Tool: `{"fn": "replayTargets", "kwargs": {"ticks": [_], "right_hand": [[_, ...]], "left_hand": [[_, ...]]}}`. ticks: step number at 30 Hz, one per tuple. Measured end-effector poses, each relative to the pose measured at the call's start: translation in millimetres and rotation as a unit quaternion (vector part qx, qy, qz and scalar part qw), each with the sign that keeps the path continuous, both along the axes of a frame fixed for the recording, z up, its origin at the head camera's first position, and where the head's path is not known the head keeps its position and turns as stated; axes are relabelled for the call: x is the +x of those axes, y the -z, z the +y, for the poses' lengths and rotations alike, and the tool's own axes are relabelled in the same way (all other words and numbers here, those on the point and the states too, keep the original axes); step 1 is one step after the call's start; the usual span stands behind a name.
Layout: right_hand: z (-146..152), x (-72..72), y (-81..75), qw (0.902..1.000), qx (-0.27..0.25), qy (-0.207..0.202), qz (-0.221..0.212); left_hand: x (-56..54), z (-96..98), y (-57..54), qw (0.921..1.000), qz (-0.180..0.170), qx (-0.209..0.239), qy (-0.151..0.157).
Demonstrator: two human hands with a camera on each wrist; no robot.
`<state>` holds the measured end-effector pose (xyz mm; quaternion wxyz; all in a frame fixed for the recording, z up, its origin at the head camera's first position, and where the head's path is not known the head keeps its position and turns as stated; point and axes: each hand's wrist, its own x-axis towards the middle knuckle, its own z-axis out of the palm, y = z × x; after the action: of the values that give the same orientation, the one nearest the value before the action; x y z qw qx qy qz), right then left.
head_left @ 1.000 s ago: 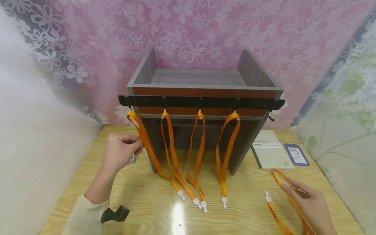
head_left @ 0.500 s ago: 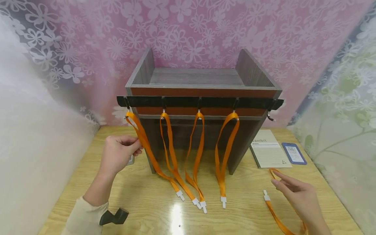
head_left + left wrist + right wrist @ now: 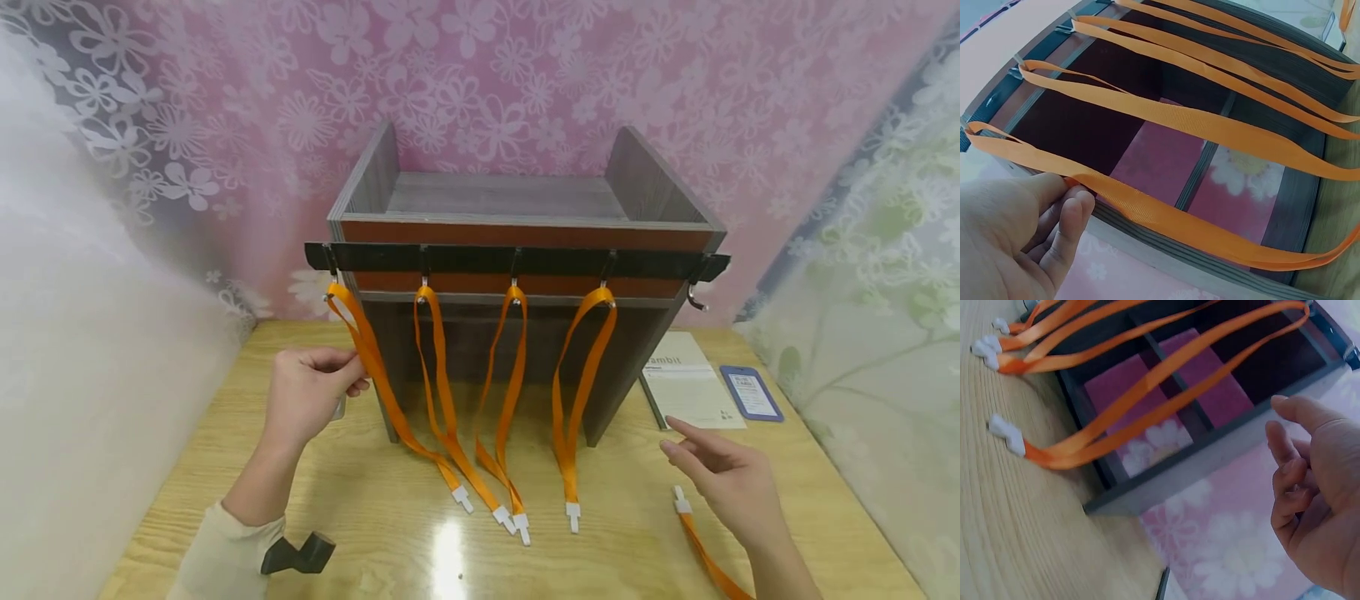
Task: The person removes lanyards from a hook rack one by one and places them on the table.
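In the head view my left hand pinches the edge of the leftmost orange lanyard between thumb and fingers, below its hook. The left wrist view shows the same strap running past the fingertips. Several orange lanyards hang in a row, their white clips resting low near the tabletop. My right hand is raised at the right with thumb and forefinger apart, holding nothing. Beside it another orange lanyard lies on the table, partly hidden by the hand and forearm; its white clip shows.
A grey wooden shelf unit carries a black hook rail. The far-right hook bears no lanyard. A notebook and a blue card holder lie right of the unit on the wooden table.
My right hand has left the loose lanyard's strap and moved left and up, its thumb and forefinger spreading apart. The left hand keeps its pinch in place.
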<state>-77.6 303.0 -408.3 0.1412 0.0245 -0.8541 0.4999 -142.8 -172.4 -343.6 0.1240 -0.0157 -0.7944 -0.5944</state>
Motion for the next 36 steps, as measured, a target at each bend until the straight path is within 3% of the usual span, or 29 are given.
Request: {"fn": "replayTargets", "kwargs": {"ticks": [9, 18, 25, 36], "right_hand": [[-25.6, -1.5, -8.9, 0.9997, -0.011, -0.02, -0.005], [-51.5, -12.4, -16.7, 0.9981, -0.052, -0.03, 0.01], [-74.6, -22.6, -20.2, 0.9935, -0.111, -0.025, 0.0], [-110.6, -28.3, -41.1, 0.9903, -0.126, 0.017, 0.057]], "left_hand": [[-3.0, 1.5, 2.3, 0.999, -0.007, 0.043, -0.004], [-3.2, -0.7, 0.1, 0.9993, -0.022, 0.027, -0.01], [-3.2, -1.6, 2.2, 0.9992, -0.028, 0.027, -0.009], [-4.7, -0.4, 4.3, 0.9989, -0.023, 0.039, -0.011]]}}
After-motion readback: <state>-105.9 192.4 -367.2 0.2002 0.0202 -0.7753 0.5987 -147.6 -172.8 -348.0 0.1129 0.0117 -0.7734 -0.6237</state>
